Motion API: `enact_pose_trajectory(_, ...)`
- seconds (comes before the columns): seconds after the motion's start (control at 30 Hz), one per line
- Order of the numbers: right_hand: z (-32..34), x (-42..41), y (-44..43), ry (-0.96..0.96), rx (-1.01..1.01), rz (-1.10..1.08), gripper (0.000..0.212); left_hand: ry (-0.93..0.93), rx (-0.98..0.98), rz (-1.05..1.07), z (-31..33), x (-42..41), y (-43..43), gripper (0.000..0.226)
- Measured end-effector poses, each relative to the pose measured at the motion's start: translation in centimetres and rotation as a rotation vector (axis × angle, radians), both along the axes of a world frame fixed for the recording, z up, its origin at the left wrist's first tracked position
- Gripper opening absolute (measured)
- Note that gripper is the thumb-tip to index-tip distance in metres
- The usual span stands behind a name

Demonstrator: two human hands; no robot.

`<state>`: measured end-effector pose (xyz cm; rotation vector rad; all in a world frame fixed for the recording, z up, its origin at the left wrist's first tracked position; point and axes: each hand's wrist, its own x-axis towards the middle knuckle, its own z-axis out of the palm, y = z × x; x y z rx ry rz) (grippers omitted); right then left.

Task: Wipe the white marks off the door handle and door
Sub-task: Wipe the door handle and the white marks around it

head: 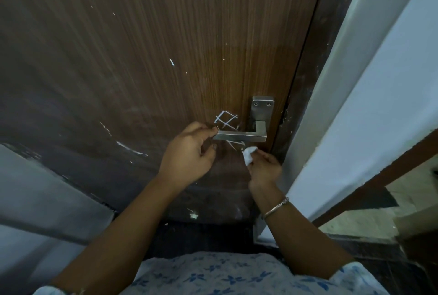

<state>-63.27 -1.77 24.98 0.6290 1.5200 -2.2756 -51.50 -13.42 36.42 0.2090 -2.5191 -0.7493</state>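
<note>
A brown wooden door (pixel 166 46) fills the view. Its steel lever handle (pixel 241 135) juts left from a plate (pixel 262 107) near the door's right edge. White crossed marks (pixel 226 120) sit on the wood just above the lever, and fainter white lines (pixel 233 145) show just below it. My left hand (pixel 189 152) pinches the free left end of the lever with thumb and fingertips. My right hand (pixel 263 166) is below the lever's right part, shut on a small crumpled white tissue (pixel 248 153) held close to the door under the handle.
Other white streaks (pixel 129 147) and a small fleck (pixel 171 62) lie further left and higher on the door. A dark door frame (pixel 308 81) and a pale blue wall (pixel 379 81) stand close on the right. A pale ledge (pixel 35 188) is at lower left.
</note>
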Motion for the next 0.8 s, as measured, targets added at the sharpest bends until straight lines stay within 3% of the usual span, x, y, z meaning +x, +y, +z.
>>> enact_pose_trajectory(0.07, -0.6, -0.2, 0.2, -0.2, -0.271, -0.116, 0.018, -0.004, -0.007, -0.002, 0.1, 0.1, 0.1, 0.037)
enact_pose_trajectory(0.13, 0.2, -0.3, 0.4, -0.049, 0.048, 0.034, 0.009, -0.006, -0.009, 0.0, 0.1, 0.1, 0.0, 0.036)
enact_pose_trajectory(0.2, 1.3, 0.1, -0.6, -0.102, -0.217, -0.007, 0.014, -0.006, -0.014, 0.005, 0.1, 0.1, 0.0, 0.036)
enact_pose_trajectory(0.23, 1.5, 0.2, -1.0, -0.047, -0.243, -0.017, 0.012, -0.005, -0.016, 0.006, 0.1, 0.1, 0.0, 0.036)
enact_pose_trajectory(0.33, 1.9, 0.6, -1.6, 0.069, -0.161, -0.017, 0.02, -0.001, -0.012, 0.0, 0.2, 0.1, 0.1, 0.036)
enact_pose_trajectory(0.5, -0.5, 0.8, -0.2, -0.033, 0.063, 0.155, 0.023, -0.013, -0.018, -0.002, 0.0, 0.2, 0.0, 0.039)
enact_pose_trajectory(0.6, 0.0, 0.2, -0.9, -0.019, -0.039, 0.159, 0.014, -0.025, -0.021, -0.006, -0.1, 0.3, -0.1, 0.04)
enact_pose_trajectory(0.8, 0.6, 0.6, -1.7, -0.022, -0.232, 0.119, 0.042, -0.008, 0.001, -0.007, 0.0, 0.2, 0.0, 0.039)
